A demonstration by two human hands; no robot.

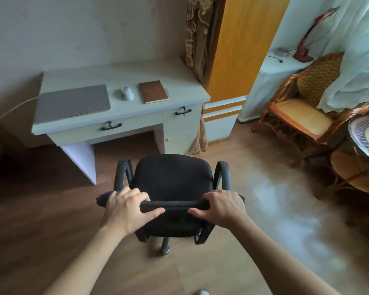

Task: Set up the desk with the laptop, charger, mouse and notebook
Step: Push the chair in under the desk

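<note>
Both my hands on the black office chair [173, 177]; left hand [126, 209] and right hand [222, 207] each curled tight over the top edge of its backrest, thumbs underneath; chair stands on the wood floor, short of the desk [119, 116]; on the desk: closed grey laptop [73, 102] at left, white mouse [127, 93] beside it, brown notebook [153, 91] to the right; a cable [11, 109] trails off the left edge.

A pale wall [83, 28] runs behind a wooden floor [51, 220]. At far centre stands an orange cabinet [243, 50]; to the right, a rattan armchair [303, 107] sits under white curtains [360, 50], daylight glaring off the boards.
</note>
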